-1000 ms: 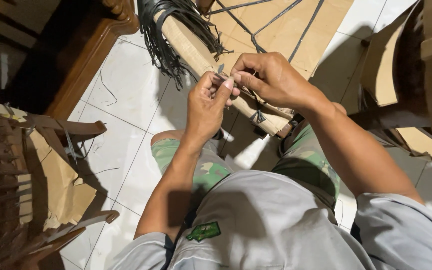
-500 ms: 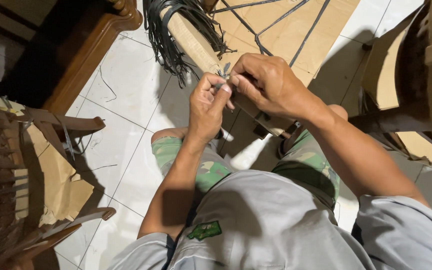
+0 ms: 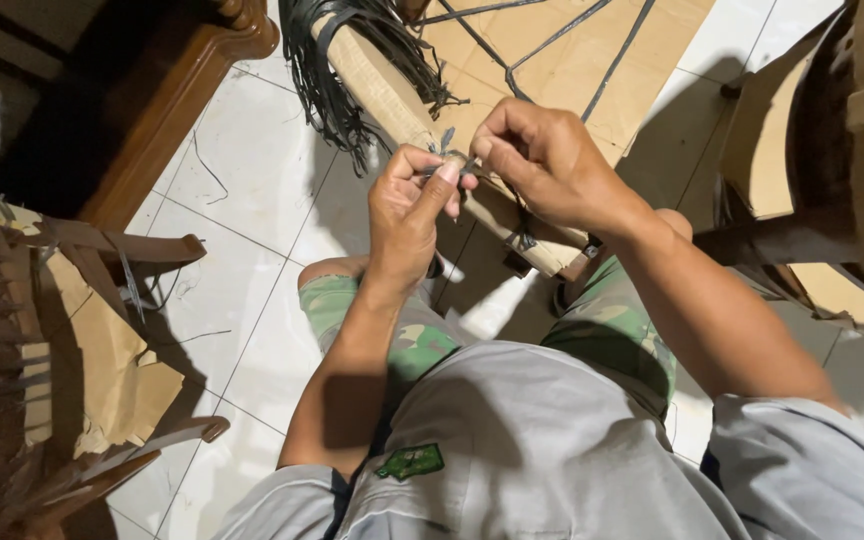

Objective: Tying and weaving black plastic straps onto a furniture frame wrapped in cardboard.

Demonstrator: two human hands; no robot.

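Near the top middle of the frame, both hands meet over a pale wooden bar (image 3: 392, 95). The bar's long way slants from the upper left down toward the middle right, where it ends by the person's knee. A bunch of dark strips (image 3: 327, 85) hangs around its upper end.

The left hand (image 3: 407, 215) is pinched almost closed, thumb against fingers, on a thin grey strip (image 3: 449, 152) (it is very small, so what it is made of is hard to tell). The right hand (image 3: 542, 165) is curled and pinched too, and seems to grip the same strip from the other side. The strip sits right between the two hands, just on top of the bar, and both hands are about equally close to it.

Flat brown cardboard (image 3: 592, 70) lies on the white tile floor (image 3: 252, 200) under the bar. A woven chair (image 3: 12, 380) stands at the lower left.
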